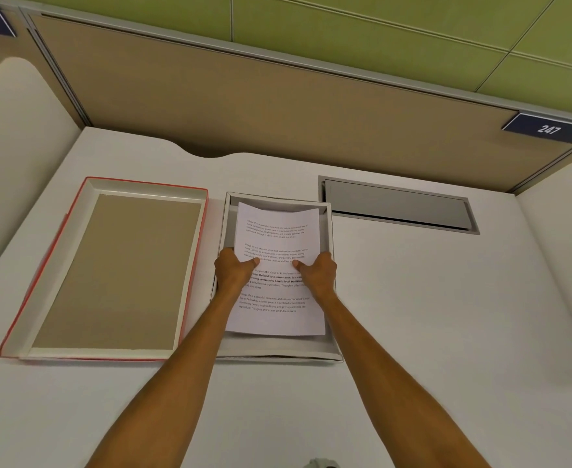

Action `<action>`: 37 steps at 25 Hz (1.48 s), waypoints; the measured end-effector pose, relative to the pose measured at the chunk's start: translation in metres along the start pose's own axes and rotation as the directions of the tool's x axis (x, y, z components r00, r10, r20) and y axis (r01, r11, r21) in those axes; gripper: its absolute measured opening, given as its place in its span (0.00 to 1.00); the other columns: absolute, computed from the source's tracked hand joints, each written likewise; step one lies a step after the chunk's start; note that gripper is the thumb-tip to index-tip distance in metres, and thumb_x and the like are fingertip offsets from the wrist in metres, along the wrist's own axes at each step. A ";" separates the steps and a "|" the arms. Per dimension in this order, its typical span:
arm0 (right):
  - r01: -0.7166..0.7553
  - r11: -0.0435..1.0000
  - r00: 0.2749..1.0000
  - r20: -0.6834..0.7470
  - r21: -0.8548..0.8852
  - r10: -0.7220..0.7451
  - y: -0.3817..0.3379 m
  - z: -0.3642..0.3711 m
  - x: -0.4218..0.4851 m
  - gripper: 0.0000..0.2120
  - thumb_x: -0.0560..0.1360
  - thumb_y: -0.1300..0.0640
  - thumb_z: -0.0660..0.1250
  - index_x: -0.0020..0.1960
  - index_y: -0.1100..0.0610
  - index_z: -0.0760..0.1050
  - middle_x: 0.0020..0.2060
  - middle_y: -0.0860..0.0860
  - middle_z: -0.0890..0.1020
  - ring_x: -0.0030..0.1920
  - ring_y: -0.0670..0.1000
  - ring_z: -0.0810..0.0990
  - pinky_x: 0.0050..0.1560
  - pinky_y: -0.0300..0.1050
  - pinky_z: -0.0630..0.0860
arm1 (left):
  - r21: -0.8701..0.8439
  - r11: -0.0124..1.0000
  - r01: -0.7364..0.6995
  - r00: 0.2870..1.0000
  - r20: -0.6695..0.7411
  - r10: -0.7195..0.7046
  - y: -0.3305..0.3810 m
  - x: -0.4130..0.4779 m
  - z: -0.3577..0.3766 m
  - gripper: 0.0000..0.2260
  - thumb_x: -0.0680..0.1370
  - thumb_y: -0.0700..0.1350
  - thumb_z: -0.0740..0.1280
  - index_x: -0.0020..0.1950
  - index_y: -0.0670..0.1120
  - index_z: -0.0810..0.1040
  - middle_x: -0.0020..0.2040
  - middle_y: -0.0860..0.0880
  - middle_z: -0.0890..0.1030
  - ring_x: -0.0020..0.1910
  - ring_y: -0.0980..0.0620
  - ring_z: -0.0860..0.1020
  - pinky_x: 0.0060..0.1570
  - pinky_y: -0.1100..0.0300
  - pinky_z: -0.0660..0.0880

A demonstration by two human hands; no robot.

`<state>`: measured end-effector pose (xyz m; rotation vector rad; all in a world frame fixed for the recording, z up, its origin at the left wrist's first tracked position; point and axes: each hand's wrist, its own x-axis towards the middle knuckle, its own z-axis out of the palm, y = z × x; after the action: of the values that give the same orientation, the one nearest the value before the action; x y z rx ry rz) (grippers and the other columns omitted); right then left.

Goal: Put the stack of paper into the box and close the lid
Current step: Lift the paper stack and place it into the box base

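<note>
A stack of white printed paper hangs inside the open white box at the middle of the desk. Its far end sags down toward the box's back wall. My left hand grips the stack's left edge and my right hand grips its right edge, thumbs on top of the sheet. The lid, red outside with a brown cardboard inside, lies upside down on the desk just left of the box.
A grey cable hatch is set into the white desk right of the box. A tan partition with a blue "247" label stands behind.
</note>
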<state>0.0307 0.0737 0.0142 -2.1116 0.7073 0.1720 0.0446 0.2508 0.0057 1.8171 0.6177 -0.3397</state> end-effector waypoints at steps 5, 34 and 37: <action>0.006 1.000 1.000 -0.009 0.010 -0.006 0.004 0.004 -0.003 0.26 0.73 0.55 0.74 0.64 0.64 0.68 0.62 0.59 0.79 0.60 0.59 0.80 0.58 0.51 0.79 | 0.023 1.000 -0.002 1.000 -0.014 0.002 -0.002 -0.001 0.001 0.22 0.73 0.42 0.76 0.63 0.36 0.76 0.61 0.38 0.81 0.58 0.40 0.81 0.53 0.47 0.81; 0.028 0.995 1.000 -0.017 0.092 -0.026 0.014 -0.001 -0.012 0.37 0.68 0.48 0.78 0.70 0.59 0.67 0.66 0.56 0.76 0.64 0.58 0.78 0.65 0.55 0.75 | 0.163 0.982 -0.099 0.986 -0.120 0.120 -0.006 -0.026 -0.002 0.27 0.71 0.48 0.78 0.64 0.40 0.74 0.64 0.41 0.81 0.59 0.42 0.81 0.58 0.47 0.80; 0.060 0.994 0.998 -0.006 0.087 -0.060 0.013 -0.004 -0.014 0.34 0.69 0.47 0.77 0.69 0.59 0.68 0.65 0.56 0.77 0.63 0.58 0.78 0.63 0.53 0.76 | 0.181 0.972 -0.148 0.978 -0.116 0.171 0.002 -0.035 -0.005 0.27 0.73 0.46 0.76 0.68 0.39 0.72 0.66 0.41 0.79 0.64 0.40 0.79 0.62 0.46 0.78</action>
<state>0.0115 0.0701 0.0122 -2.0476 0.6412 0.1022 0.0163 0.2466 0.0269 2.0533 0.5413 -0.1694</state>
